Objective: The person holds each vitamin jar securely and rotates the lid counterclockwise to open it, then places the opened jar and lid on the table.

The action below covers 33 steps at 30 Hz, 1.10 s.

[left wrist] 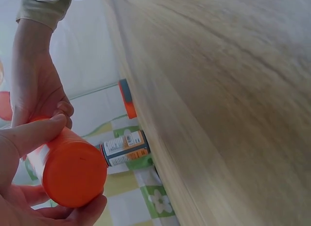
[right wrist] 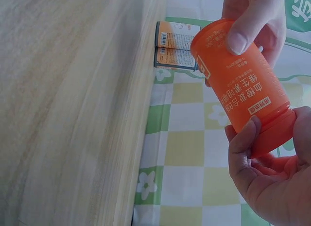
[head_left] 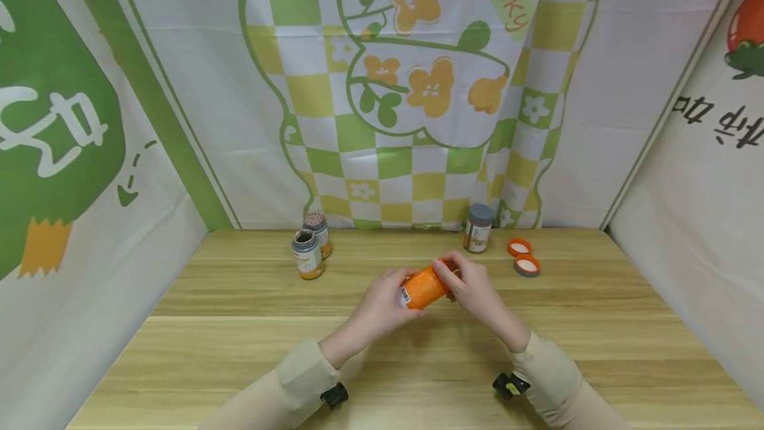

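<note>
Between both hands, tilted above the table, is an orange supplement bottle (head_left: 424, 288) with white print. My left hand (head_left: 384, 298) grips its base end; in the left wrist view the round orange bottom (left wrist: 75, 175) faces the camera. At the other end, my right hand (head_left: 473, 286) holds the orange cap (right wrist: 273, 134) between thumb and fingers. The cap sits on the bottle in the right wrist view. Part of the label is hidden by the fingers.
Two uncapped grey-and-orange jars (head_left: 308, 256) stand at the back left of the wooden table (head_left: 251, 350). A capped jar (head_left: 479, 228) stands at the back right. Beside it, two orange-rimmed lids (head_left: 528, 265) lie with white insides up. A patterned curtain (head_left: 394, 171) hangs behind.
</note>
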Each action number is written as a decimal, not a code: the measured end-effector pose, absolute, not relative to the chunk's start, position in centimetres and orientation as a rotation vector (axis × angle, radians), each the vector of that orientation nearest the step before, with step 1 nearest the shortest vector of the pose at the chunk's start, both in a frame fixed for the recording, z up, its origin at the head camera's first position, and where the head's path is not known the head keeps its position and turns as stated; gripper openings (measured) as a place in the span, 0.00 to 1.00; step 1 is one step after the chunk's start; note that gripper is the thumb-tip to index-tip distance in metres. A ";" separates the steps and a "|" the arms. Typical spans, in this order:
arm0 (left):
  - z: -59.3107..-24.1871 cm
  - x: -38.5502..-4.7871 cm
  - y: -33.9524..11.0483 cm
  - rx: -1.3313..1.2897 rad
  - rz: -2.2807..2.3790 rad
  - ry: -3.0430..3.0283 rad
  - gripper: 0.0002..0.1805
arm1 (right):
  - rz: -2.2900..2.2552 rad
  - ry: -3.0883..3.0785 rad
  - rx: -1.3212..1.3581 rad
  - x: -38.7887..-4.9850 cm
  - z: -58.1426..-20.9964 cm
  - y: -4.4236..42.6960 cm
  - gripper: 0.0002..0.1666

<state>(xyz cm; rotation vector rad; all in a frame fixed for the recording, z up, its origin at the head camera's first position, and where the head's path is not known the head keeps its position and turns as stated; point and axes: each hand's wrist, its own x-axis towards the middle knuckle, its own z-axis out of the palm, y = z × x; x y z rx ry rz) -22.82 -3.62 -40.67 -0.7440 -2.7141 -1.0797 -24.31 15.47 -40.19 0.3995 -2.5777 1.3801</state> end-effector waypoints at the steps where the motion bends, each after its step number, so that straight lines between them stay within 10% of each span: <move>1: -40.7 -22.8 -3.6 -0.748 -1.058 -2.709 0.33 | 1.384 -2.579 0.399 -24.3 -40.2 15.5 0.16; 33: -40.9 -22.4 -3.8 -0.839 -0.708 -2.486 0.31 | 1.111 -2.276 0.664 -24.4 -40.7 16.5 0.06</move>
